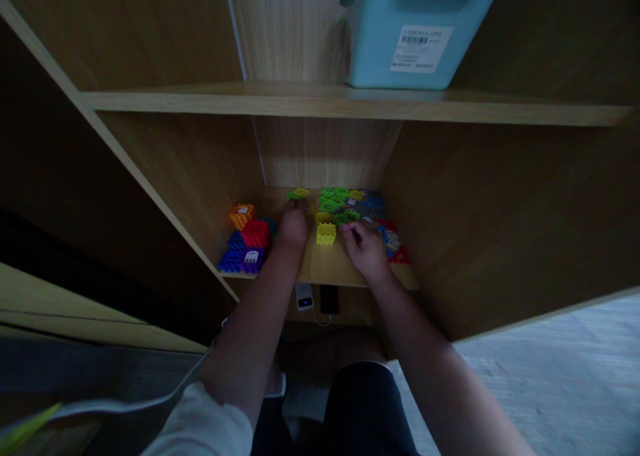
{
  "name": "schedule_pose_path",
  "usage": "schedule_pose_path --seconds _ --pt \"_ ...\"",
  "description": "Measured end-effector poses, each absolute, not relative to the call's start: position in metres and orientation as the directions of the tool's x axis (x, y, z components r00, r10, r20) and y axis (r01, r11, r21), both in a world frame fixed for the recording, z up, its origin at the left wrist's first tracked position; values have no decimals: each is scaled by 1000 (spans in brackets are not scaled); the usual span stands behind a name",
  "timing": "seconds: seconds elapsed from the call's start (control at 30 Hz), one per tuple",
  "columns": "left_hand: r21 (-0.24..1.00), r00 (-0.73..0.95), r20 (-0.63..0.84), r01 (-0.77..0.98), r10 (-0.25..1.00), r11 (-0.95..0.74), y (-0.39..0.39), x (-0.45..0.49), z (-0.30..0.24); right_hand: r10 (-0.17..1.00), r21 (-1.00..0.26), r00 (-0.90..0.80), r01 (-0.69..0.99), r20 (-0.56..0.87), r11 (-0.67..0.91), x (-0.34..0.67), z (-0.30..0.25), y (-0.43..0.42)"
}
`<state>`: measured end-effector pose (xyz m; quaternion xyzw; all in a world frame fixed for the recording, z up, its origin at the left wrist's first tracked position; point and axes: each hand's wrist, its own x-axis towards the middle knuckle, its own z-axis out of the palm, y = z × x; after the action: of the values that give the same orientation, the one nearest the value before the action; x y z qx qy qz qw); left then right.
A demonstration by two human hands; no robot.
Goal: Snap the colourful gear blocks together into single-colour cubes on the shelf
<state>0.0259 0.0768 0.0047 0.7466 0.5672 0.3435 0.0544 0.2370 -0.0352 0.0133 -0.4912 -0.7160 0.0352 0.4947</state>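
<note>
My left hand [294, 226] reaches toward the back of the lower shelf, close to yellow and green interlocking pieces [299, 193]. Its fingertips are dim and mostly hidden. My right hand [367, 246] has its thumb and fingers drawn together beside green interlocking pieces [346, 217]; whatever they may pinch is too small to make out. Between my hands stands a yellow cube [326, 235] built of such pieces. Behind it lies a pile of flat green pieces [333, 198], with a yellow piece [356, 195] at its right.
At the left stand an orange cube [243, 215], a red cube [255, 233] and blue pieces [243, 261]. Red pieces [400, 255] lie by the right wall. A light-blue bin [405, 36] sits on the upper shelf [300, 101]. Below are a white device [304, 296] and a dark phone-like slab [329, 299].
</note>
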Motion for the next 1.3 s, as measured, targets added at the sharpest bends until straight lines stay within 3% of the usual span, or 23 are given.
schedule_pose_path --seconds 0.13,0.27,0.7,0.87,1.0,1.13,1.3 --pt "388 278 490 779 826 -492 73 27 1 737 -540 -17 668 676 511 236 14 -36" --pt "381 363 448 749 817 -542 76 25 -3 732 -538 -13 669 681 513 237 13 -36" --pt "433 232 488 773 841 -464 81 24 -11 728 -531 -21 670 685 519 237 13 -35" --pt "559 110 641 611 759 -561 85 23 -11 731 -539 -20 662 682 520 238 11 -34" --pt "541 65 757 496 650 -679 69 26 10 732 -547 -15 654 682 523 237 11 -34" --pt "515 171 765 417 621 -749 37 27 28 728 -555 -6 644 685 527 237 13 -34" --pt "608 193 703 335 684 -720 2 25 27 729 -579 2 609 684 542 235 13 -37"
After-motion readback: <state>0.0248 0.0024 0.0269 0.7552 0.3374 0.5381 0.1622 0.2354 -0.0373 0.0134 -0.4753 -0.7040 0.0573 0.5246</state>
